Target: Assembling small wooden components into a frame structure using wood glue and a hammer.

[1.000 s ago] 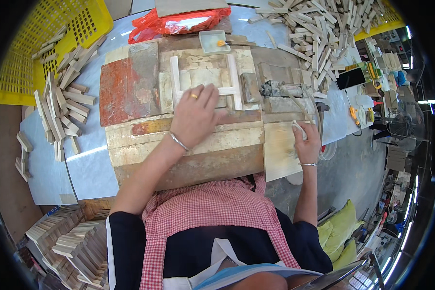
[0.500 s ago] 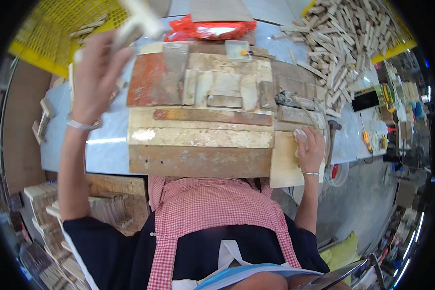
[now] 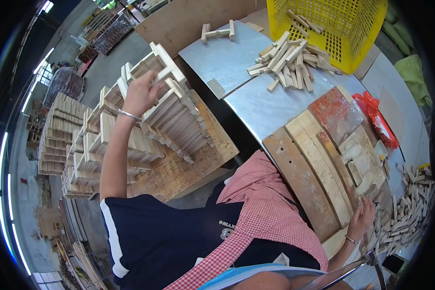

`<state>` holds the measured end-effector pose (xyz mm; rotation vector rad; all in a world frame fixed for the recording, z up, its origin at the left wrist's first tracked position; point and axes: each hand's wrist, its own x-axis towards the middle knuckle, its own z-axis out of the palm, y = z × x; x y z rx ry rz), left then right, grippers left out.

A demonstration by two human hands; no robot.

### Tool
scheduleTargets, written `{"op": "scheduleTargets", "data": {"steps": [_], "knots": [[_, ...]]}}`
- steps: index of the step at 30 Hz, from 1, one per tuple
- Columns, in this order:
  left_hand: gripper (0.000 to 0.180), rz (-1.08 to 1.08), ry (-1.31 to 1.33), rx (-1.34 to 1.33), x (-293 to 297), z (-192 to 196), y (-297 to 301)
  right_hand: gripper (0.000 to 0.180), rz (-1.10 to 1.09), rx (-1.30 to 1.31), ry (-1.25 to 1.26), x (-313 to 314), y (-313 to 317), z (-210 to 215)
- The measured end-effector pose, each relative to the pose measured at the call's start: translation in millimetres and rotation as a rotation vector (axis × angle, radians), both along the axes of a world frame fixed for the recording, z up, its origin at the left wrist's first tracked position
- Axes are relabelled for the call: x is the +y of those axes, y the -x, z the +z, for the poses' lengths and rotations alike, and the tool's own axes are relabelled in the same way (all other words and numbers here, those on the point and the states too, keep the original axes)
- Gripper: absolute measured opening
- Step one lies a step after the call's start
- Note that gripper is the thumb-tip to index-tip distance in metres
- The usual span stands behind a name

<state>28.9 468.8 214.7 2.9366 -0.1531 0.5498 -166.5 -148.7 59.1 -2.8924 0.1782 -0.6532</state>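
My left hand (image 3: 141, 95) reaches out to the left and grips a pale wooden frame piece (image 3: 174, 70), two bars joined by a crossbar. It holds the piece at the top of tall stacks of similar wooden frames (image 3: 174, 116); whether the piece rests on the stack I cannot tell. My right hand (image 3: 363, 216) lies at the near right end of the patched wooden work board (image 3: 297, 176), its fingers curled. What those fingers hold, if anything, is hidden.
The stacks stand on a worn wooden table (image 3: 212, 166). Loose sticks (image 3: 290, 63) lie before a yellow basket (image 3: 357, 43) on the metal table (image 3: 256, 106). One more frame (image 3: 218, 34) sits at its far corner. A red plastic bag (image 3: 379, 121) and more sticks (image 3: 406, 212) lie right.
My view has swung left, bringing the stacked frames into sight. My left hand has carried the wooden frame piece from above the work table to the stacks. My right hand stays by the board.
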Motion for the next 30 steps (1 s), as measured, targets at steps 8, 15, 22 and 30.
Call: {"op": "scheduleTargets", "data": {"steps": [8, 15, 22, 30], "knots": [[0.032, 0.077, -0.049, 0.114, 53.7, -68.6, -1.9, 0.017, 0.071, -0.046, 0.027, 27.4, -24.6, 10.5], [0.032, 0.047, -0.035, 0.101, 34.2, -47.8, 5.5, 0.012, 0.165, -0.073, -0.061, 48.4, -87.2, 31.8], [0.036, -0.253, 0.549, 0.033, -124.1, -39.1, -37.5, 0.011, 0.434, -0.087, -0.416, 87.9, -209.0, 43.7], [0.04, -0.162, 0.668, 0.012, -183.6, -192.9, -277.7, 0.022, 0.553, 0.213, -0.392, 173.2, -342.5, 32.6]]}}
